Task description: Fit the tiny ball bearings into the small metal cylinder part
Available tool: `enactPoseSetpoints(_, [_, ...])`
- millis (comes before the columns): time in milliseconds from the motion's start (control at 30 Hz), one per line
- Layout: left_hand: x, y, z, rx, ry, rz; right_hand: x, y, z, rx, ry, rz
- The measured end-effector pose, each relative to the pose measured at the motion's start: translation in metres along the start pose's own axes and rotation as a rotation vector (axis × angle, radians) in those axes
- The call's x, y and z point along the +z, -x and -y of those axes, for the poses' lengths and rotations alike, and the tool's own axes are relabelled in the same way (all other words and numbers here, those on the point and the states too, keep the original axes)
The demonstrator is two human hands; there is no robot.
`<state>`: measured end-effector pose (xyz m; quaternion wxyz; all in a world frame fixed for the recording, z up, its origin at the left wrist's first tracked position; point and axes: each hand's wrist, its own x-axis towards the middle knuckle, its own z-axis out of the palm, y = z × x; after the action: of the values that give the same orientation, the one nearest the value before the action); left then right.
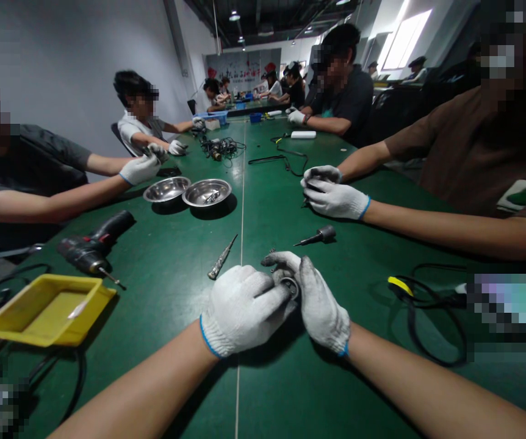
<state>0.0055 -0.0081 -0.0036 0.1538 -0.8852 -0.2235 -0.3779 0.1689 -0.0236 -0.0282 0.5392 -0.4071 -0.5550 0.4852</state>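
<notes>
My left hand (247, 308), in a white knit glove with a blue cuff, is closed on a small round dark metal part (290, 288) with a ring-shaped rim. My right hand (320, 302), gloved alike with grey-stained fingers, curls around the far and right side of the same part. Its fingertips reach left past the part, and some finger contact is hidden. Just beyond them is a tiny metal piece (272, 250), too small to name. A pointed screwdriver-like tool (221, 259) lies ahead of my left hand. A dark tool with a thin shaft (320, 235) lies beyond my right hand.
At left are a power drill (91, 247) and a yellow tray (46, 314). Farther off stand two metal bowls (166, 190), one holding small metal parts. A black cable (412, 317) loops at right. Co-workers' gloved hands (336, 195) work along both sides of the green table (263, 210).
</notes>
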Motion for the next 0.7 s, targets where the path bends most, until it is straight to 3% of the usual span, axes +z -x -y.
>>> enactPoseSetpoints(367, [-0.0023, -0.0021, -0.0011, 0.046, 0.004, 0.020, -0.0028, 0.0017, -0.0070, 0.017, 0.014, 0.025])
enactPoseSetpoints(700, [-0.0013, -0.0017, -0.0030, 0.025, 0.001, -0.001, -0.0019, -0.0009, 0.0016, -0.057, 0.101, 0.041])
